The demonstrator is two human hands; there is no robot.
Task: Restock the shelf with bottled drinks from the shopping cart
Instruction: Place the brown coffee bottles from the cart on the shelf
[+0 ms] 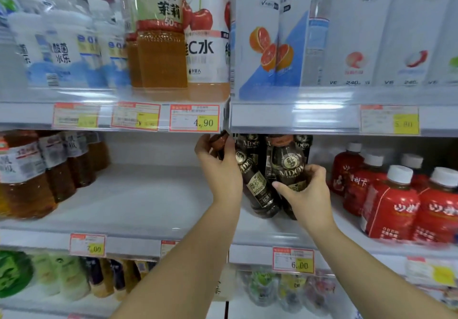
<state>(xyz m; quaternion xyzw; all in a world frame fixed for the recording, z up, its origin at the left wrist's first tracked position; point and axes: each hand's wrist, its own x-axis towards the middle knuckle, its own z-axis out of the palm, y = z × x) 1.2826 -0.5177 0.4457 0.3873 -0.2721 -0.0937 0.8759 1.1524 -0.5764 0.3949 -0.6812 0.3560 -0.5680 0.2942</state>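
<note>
The left hand (219, 167) has its fingers curled round the cap and neck of a dark coffee bottle (259, 189). That bottle leans, top to the left, and its base looks to be down on the middle shelf (148, 194). The right hand (306, 194) wraps thumb and fingers round the lower body of a second coffee bottle (287, 162), which stands upright just to the right of the leaning one. Whether its base rests on the middle shelf is hidden by the wrist.

At the left end of the middle shelf stand brown tea bottles (57, 169). A bare stretch of board lies between them and the two held bottles. More coffee bottles (251, 145) stand at the back of the shelf behind the held pair. Red drink bottles (391, 202) fill the right end. The shopping cart is not in view.

The coffee bottles look full, so probably fairly heavy for their size, stiff and smooth-walled. A glossy label could slip under a loose hold. The waist or lower body seems the surest place to grip. A hold at the neck alone lets the base swing.
</note>
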